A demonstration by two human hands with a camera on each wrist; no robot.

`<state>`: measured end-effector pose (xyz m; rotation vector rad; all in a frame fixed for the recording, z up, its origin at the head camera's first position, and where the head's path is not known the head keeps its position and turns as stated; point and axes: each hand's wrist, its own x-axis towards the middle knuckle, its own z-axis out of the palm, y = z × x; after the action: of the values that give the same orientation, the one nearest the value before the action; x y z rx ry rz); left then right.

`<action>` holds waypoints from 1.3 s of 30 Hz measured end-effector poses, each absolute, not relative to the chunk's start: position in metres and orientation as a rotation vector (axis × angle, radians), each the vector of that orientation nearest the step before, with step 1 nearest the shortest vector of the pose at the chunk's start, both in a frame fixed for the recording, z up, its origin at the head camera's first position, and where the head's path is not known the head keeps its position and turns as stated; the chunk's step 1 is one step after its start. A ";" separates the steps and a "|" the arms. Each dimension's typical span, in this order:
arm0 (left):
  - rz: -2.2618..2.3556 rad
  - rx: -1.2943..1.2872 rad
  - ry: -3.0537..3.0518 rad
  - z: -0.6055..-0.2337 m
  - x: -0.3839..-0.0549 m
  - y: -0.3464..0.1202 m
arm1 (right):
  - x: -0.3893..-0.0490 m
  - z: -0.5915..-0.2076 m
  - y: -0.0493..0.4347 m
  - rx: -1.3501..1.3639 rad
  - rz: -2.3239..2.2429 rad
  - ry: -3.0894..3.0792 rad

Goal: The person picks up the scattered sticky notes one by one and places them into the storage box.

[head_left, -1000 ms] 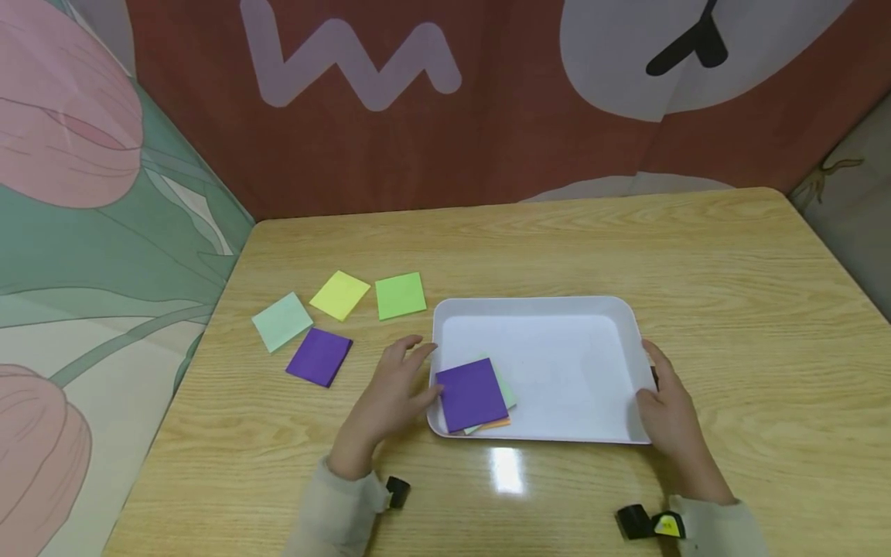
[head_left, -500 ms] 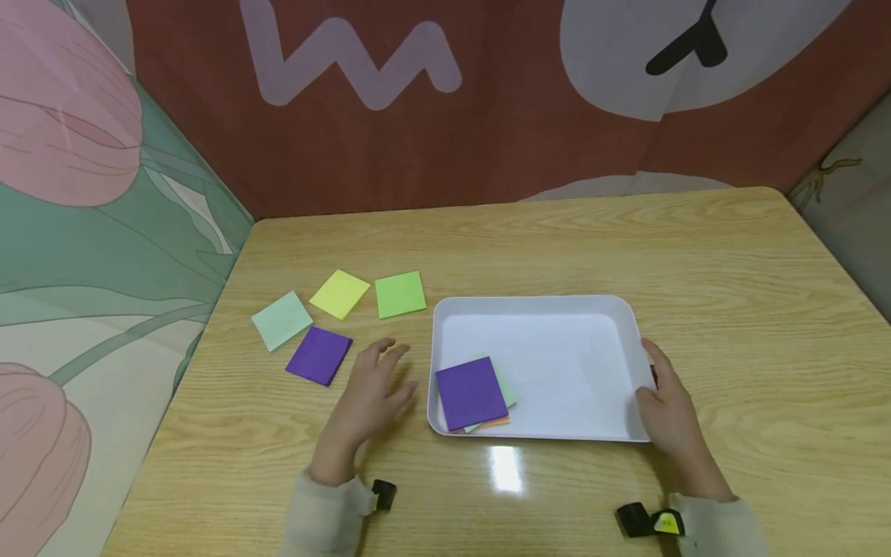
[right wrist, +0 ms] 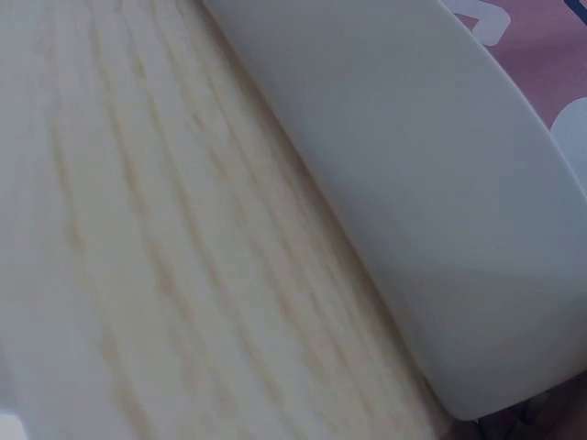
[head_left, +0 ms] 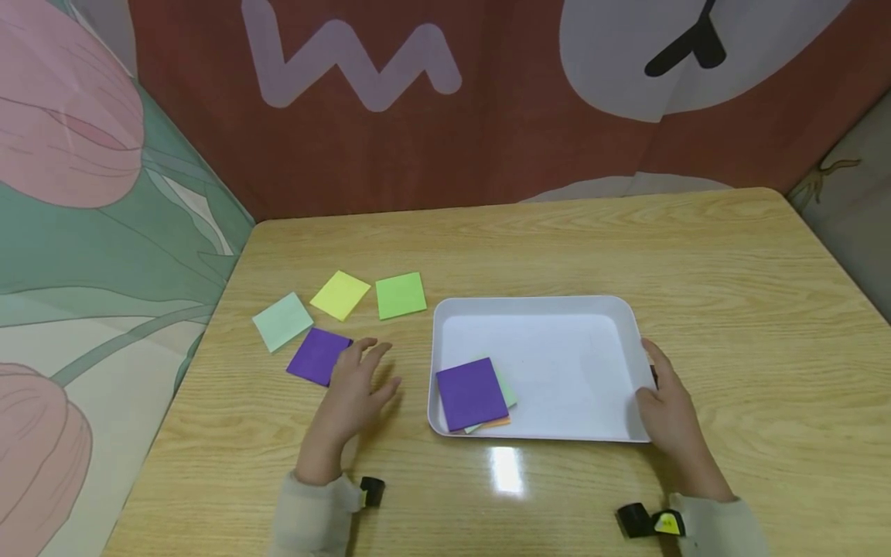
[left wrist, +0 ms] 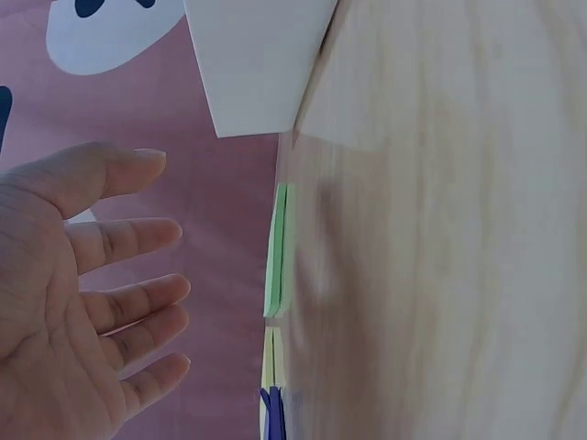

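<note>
Left of the white tray (head_left: 571, 363), 4 paper squares (head_left: 400, 295) lie on the surface (head_left: 557, 247); the empty left hand (head_left: 351, 394), fingers relaxed, hangs near the purple square (head_left: 313, 357), probably light, flexible, best pinched by opposite edges. The right hand (head_left: 670, 410) grips the tray's right end.

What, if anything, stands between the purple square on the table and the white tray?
The left hand, overlapping the purple square in the head view; beyond it, only the raised left rim of the white tray.
</note>
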<state>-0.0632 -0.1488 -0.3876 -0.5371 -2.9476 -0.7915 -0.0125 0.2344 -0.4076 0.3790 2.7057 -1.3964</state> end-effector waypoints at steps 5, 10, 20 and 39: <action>-0.762 -0.506 -2.957 -0.388 -0.063 -0.156 | -0.012 -0.408 0.234 0.376 -1.396 2.713; -0.752 -0.471 -2.986 -0.389 -0.063 -0.163 | -0.012 -0.408 0.234 0.386 -1.401 2.706; -0.752 -0.414 -3.029 -0.389 -0.062 -0.176 | -0.012 -0.408 0.235 0.389 -1.404 2.703; -0.798 -0.227 -3.122 -0.392 -0.074 -0.200 | -0.012 -0.410 0.235 0.385 -1.420 2.715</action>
<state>-0.0737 -0.1999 -0.3921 -0.2269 -3.1220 -0.7977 -0.0122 0.2345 -0.4095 0.3849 2.7153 -1.4202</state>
